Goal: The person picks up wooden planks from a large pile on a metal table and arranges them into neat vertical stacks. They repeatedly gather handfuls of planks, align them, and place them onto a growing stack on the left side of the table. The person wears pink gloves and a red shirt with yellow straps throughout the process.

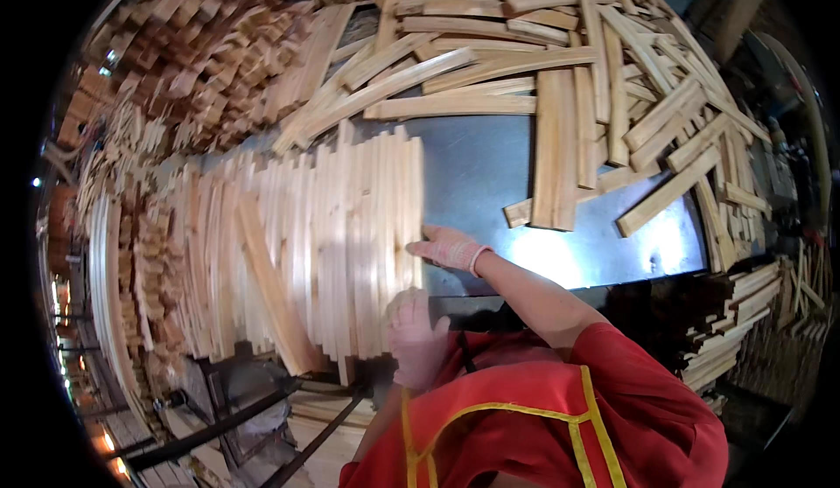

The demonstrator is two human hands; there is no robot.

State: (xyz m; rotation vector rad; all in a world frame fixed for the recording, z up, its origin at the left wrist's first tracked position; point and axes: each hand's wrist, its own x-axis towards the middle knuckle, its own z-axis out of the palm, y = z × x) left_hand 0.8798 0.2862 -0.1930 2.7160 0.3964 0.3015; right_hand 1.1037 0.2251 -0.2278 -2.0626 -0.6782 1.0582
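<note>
A tight row of pale wooden slats (341,234) stands on edge across a dark metal table (477,169). My right hand (446,247), in a pink glove, presses flat against the right end of the row. My left hand (413,335), also gloved, rests against the near ends of the slats at the table's front edge. One slat (271,291) lies slanted across the front of the row. Neither hand holds a loose piece.
Loose wooden slats (490,77) lie piled at the back and right of the table. More stacked wood (175,59) fills the left and upper left. A stack of boards (726,331) sits below the table's right edge. Dark metal bars (262,409) run below.
</note>
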